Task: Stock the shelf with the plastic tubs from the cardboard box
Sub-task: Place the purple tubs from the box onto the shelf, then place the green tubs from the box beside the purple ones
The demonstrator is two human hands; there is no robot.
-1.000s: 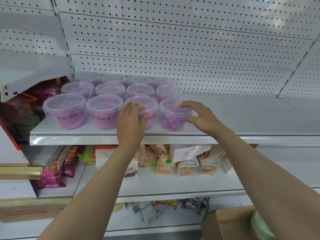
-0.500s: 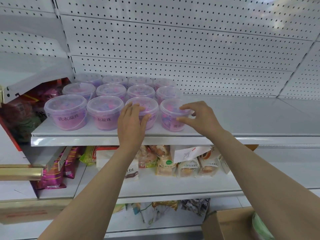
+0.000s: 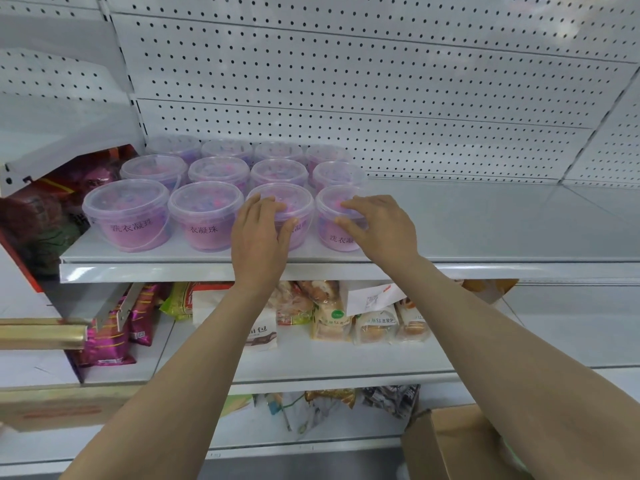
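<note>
Twelve plastic tubs [image 3: 204, 216] of pink and purple beads stand in three rows of four on the left part of the shelf [image 3: 485, 230], lids on, the back row against the pegboard [image 3: 346, 98]. The left hand [image 3: 258, 233] rests on the third tub [image 3: 287, 202] of the front row — fingers [image 3: 263, 206] laid over its lid, thumb against its side, clasping it loosely. The right hand [image 3: 381, 226] is on the fourth tub [image 3: 332, 220], the one nearest the bare stretch of shelf — fingers curled onto the lid, thumb pressed against the labelled wall, so the tub is pinched between them. Below the shelf, bread packets [image 3: 374, 327] and snack bags [image 3: 107, 337] lie on a lower shelf. The cardboard box [image 3: 450, 445] sits far below the shelf, beneath the right forearm.
</note>
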